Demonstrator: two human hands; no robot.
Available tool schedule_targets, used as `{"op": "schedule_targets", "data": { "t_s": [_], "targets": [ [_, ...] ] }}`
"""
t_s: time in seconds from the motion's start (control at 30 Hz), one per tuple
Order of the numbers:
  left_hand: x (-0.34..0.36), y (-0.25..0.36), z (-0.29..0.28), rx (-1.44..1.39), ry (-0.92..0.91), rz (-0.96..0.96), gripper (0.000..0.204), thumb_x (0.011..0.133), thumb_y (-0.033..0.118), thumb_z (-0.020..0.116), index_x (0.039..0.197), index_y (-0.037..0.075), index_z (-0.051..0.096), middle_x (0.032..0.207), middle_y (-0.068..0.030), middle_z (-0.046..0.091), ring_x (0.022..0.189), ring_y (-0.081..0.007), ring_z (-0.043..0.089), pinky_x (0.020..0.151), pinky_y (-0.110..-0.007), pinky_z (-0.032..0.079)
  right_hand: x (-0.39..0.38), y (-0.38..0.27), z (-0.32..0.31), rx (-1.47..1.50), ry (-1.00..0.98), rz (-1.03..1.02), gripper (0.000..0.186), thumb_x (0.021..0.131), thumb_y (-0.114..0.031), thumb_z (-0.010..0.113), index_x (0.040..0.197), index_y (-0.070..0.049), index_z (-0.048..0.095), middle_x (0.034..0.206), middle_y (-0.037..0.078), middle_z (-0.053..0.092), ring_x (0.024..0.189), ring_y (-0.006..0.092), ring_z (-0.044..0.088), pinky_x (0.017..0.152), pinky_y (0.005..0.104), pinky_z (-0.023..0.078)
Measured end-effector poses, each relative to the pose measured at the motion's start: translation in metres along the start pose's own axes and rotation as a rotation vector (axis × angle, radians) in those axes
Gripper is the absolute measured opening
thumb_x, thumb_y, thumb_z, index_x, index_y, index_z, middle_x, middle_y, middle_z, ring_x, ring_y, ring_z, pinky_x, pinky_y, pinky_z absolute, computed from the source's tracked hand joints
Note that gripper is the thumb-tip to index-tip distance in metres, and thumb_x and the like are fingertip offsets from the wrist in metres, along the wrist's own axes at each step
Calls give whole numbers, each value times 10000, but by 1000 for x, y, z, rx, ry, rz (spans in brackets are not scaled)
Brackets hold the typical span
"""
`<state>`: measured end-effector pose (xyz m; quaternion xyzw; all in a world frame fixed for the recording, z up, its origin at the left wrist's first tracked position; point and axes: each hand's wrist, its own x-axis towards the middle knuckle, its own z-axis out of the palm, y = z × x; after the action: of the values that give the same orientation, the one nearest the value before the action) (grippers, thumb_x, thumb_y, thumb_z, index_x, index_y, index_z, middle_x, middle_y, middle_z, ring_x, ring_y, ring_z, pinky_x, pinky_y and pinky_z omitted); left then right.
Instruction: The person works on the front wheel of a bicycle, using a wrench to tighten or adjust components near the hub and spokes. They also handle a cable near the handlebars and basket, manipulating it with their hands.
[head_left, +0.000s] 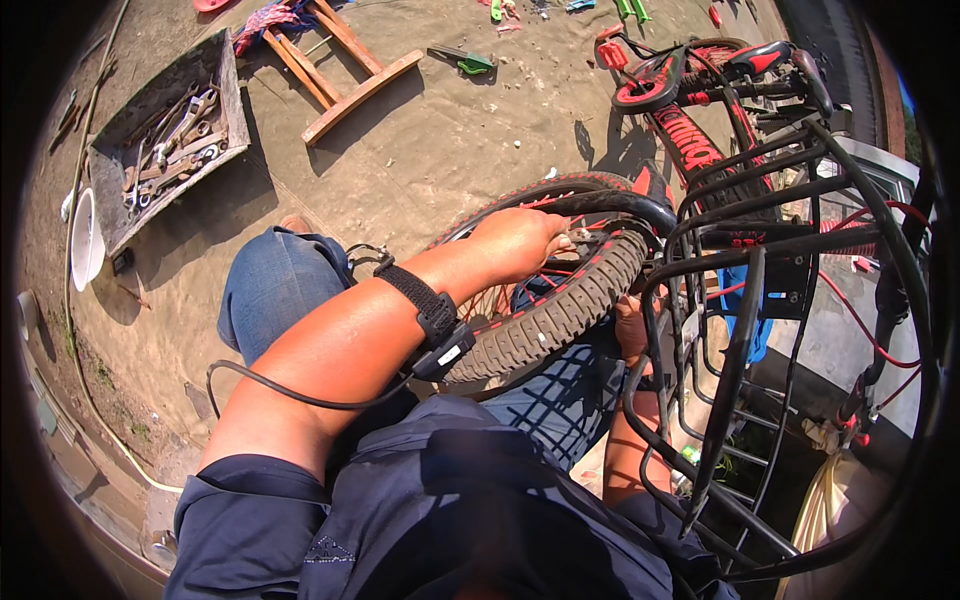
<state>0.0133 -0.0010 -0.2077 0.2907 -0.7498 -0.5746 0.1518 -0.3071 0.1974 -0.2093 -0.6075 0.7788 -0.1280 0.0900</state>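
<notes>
A black and red bicycle lies tipped over before me, its knobbly front tyre [545,320] close against my legs. My left hand [515,245] reaches across the red-spoked wheel, its fingers closed near the hub and the black fork [610,205]. What they pinch, if anything, is too small to make out. On the far right side of the tyre is my right hand [632,328], beside the wheel and the black wire basket [735,380]. Basket bars and the tyre hide most of its fingers. A wrist strap with a small black box sits on my left forearm.
A grey metal tray [245,125] of wrenches stands at the left, beside a white bowl [87,236]. Further off are a wooden stool [362,98] on its side and a green-handled tool [474,64]. The bicycle's frame [690,145] and red cables [860,330] crowd the right.
</notes>
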Motion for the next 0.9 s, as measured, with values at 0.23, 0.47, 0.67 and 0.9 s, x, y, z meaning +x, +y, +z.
{"op": "schedule_targets", "data": {
  "t_s": [0.23, 0.47, 0.67, 0.9],
  "targets": [
    [4, -8, 9, -65, 70, 83, 239, 946, 297, 547, 977, 72, 619, 910, -171, 665, 901, -394, 630, 771, -495, 491, 0, 0, 0, -7, 7, 3, 213, 951, -275, 514, 977, -66, 549, 937, 134, 576, 900, 315, 555, 815, 430, 439],
    [5, -7, 7, -45, 0, 11, 230, 957, 280, 541, 1093, 120, 634, 1010, -148, 662, 947, -367, 624, 799, -452, 494, 0, -2, 1, -10, 6, -1, 211, 951, -273, 512, 963, -67, 553, 928, 133, 574, 895, 317, 552, 813, 432, 434],
    [9, -10, 10, -65, 51, 87, 239, 966, 289, 532, 1106, 127, 638, 1015, -142, 665, 950, -361, 626, 802, -449, 498, 1, -4, 1, -15, 1, -4, 210, 950, -273, 511, 952, -67, 556, 920, 132, 572, 891, 319, 549, 810, 433, 431],
    [5, 3, 1, -29, -23, 7, 304, 964, 347, 523, 1053, 85, 649, 936, -182, 671, 903, -398, 626, 778, -485, 486, 2, -2, 0, -18, -7, -6, 209, 950, -271, 509, 938, -68, 559, 910, 131, 571, 886, 321, 546, 807, 436, 427]
  ]
}}
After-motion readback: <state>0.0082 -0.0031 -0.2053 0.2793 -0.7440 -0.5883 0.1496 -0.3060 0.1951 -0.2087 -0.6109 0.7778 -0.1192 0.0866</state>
